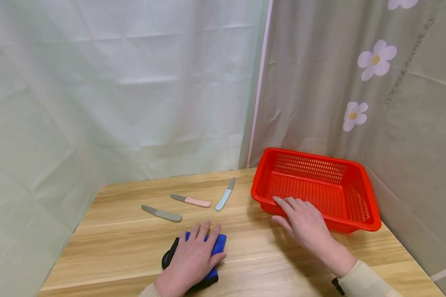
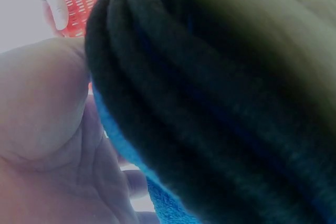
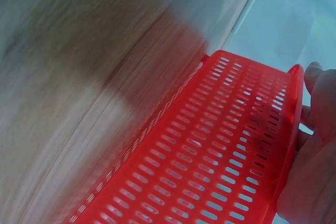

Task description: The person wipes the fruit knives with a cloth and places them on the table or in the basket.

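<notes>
My left hand (image 1: 191, 260) lies flat on a folded blue cloth (image 1: 219, 244) with black parts, its fingers spread. In the left wrist view, thick dark folds of the cloth (image 2: 173, 103) fill the middle, with blue fabric along their edge. At the right, my right hand (image 1: 306, 222) rests over the near rim of a red plastic basket (image 1: 369, 194), fingertips at its inner side. The thumb hangs outside the near wall. Seen from the right wrist, the slotted basket wall (image 3: 210, 145) sits beside the hand (image 3: 315, 145). Inside, the basket holds nothing visible.
Three small knives lie on the wooden table (image 1: 107, 247) beyond my left hand: one grey-handled knife (image 1: 167, 215), one pink-handled knife (image 1: 197, 202) and one light-blue-handled knife (image 1: 223, 200). Hanging curtains (image 1: 152, 90) border the table's back and sides.
</notes>
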`<act>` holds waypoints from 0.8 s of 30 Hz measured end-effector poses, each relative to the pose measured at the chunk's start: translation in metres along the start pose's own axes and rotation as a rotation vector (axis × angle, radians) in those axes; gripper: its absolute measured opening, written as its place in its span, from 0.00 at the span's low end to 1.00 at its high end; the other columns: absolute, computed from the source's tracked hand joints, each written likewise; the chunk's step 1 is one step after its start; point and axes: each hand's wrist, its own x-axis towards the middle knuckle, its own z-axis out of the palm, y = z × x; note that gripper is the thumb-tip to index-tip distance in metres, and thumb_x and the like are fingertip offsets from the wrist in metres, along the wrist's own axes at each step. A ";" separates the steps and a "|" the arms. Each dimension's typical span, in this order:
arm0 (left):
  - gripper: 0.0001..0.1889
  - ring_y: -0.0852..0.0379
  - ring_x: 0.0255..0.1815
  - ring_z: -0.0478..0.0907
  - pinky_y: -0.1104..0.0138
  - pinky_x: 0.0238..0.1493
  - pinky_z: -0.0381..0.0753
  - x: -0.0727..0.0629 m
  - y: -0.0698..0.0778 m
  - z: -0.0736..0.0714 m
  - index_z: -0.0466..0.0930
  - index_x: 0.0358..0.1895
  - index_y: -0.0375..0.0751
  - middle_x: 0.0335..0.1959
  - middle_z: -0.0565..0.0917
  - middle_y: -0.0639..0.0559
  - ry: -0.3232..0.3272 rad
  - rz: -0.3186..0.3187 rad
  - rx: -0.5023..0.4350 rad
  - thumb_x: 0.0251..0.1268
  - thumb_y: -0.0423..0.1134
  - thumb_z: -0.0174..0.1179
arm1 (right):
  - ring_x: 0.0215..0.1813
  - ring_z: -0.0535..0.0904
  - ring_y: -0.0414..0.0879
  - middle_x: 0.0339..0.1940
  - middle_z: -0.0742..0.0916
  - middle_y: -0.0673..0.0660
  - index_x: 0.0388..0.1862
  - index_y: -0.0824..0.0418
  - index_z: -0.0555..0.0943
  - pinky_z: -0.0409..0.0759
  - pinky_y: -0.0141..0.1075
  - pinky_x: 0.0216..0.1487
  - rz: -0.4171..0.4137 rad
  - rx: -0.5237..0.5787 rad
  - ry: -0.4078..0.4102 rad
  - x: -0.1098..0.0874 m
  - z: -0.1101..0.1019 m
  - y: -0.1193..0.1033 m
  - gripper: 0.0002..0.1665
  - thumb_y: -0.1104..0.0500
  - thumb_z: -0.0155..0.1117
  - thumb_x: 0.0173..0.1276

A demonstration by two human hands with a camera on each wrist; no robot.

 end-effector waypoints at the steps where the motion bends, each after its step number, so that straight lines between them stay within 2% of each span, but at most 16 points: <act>1: 0.43 0.28 0.77 0.71 0.25 0.68 0.71 0.000 0.000 0.000 0.68 0.86 0.50 0.81 0.71 0.37 -0.003 0.001 0.001 0.77 0.69 0.63 | 0.46 0.86 0.55 0.50 0.89 0.56 0.74 0.58 0.83 0.84 0.47 0.45 -0.004 0.006 0.005 0.000 0.000 0.002 0.37 0.41 0.76 0.74; 6: 0.43 0.30 0.76 0.72 0.26 0.68 0.71 0.000 -0.001 0.000 0.68 0.86 0.50 0.81 0.71 0.37 -0.015 0.010 0.005 0.77 0.69 0.63 | 0.44 0.87 0.53 0.49 0.90 0.53 0.71 0.56 0.86 0.84 0.45 0.41 0.003 0.039 0.019 0.002 0.000 0.009 0.33 0.43 0.79 0.72; 15: 0.39 0.30 0.73 0.76 0.24 0.67 0.70 -0.004 -0.002 0.001 0.70 0.85 0.56 0.77 0.75 0.37 -0.031 0.049 0.008 0.77 0.66 0.66 | 0.44 0.87 0.53 0.50 0.91 0.52 0.67 0.55 0.87 0.86 0.46 0.41 0.003 0.071 -0.015 0.005 0.000 0.021 0.31 0.45 0.81 0.70; 19: 0.39 0.30 0.72 0.76 0.23 0.67 0.70 -0.005 -0.003 0.000 0.69 0.85 0.59 0.77 0.75 0.37 -0.037 0.059 0.012 0.78 0.65 0.66 | 0.47 0.88 0.53 0.52 0.92 0.51 0.66 0.54 0.88 0.86 0.47 0.43 -0.012 0.097 -0.026 0.008 -0.001 0.027 0.29 0.46 0.82 0.70; 24: 0.37 0.31 0.70 0.78 0.23 0.65 0.72 -0.006 -0.004 -0.001 0.69 0.85 0.64 0.75 0.77 0.37 -0.041 0.082 0.015 0.78 0.64 0.66 | 0.50 0.88 0.53 0.54 0.91 0.51 0.65 0.53 0.89 0.87 0.50 0.47 0.009 0.130 -0.066 0.008 -0.003 0.034 0.27 0.45 0.81 0.71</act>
